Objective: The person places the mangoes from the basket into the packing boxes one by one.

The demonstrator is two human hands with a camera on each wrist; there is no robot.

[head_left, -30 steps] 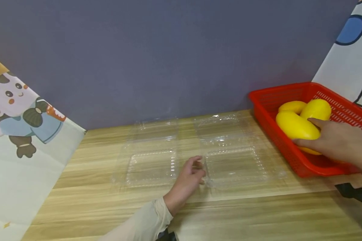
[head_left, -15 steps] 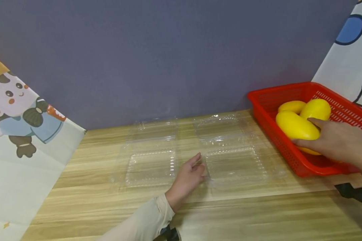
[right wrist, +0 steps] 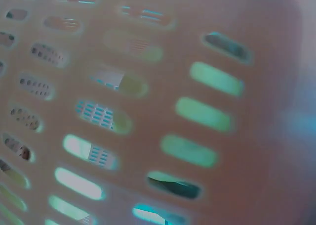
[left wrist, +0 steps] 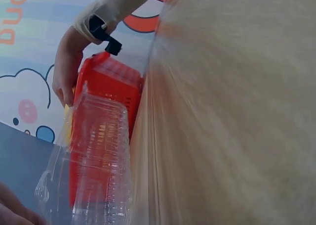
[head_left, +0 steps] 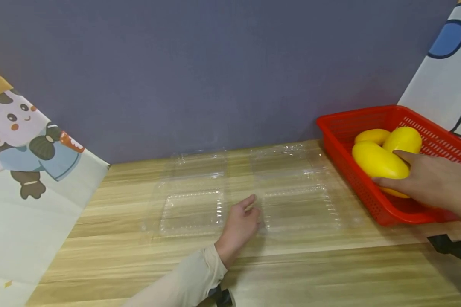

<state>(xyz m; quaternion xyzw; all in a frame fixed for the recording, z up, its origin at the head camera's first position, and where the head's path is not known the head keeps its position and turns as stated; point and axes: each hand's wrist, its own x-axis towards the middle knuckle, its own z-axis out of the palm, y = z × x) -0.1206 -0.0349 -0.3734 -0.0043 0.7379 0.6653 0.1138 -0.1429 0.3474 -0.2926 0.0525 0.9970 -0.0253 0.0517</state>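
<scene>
In the head view, my right hand (head_left: pixel 434 177) reaches into the red plastic basket (head_left: pixel 386 215) and grips a yellow mango (head_left: pixel 378 160) between thumb and fingers. Two more mangoes lie behind it, one at the back (head_left: pixel 372 136) and another on the right (head_left: pixel 405 140). My left hand (head_left: pixel 238 226) is beside the left edge of a clear plastic clamshell box (head_left: pixel 299 209), index finger extended and the others loosely bent. Whether it touches the box is unclear. The left wrist view has this box (left wrist: pixel 101 156) from the side, with the left fingers (left wrist: pixel 15 210) at the corner.
A second clear clamshell box (head_left: pixel 192 213) lies unfolded to the left on the wood-grain table (head_left: pixel 130 264). Behind stands a grey-blue wall (head_left: pixel 215 76), with printed panels at both sides. In the right wrist view, the slotted basket wall (right wrist: pixel 148 96) fills the picture.
My left hand has shifted slightly right, and the right-hand box has moved a little right and away. My right hand stays on the mango.
</scene>
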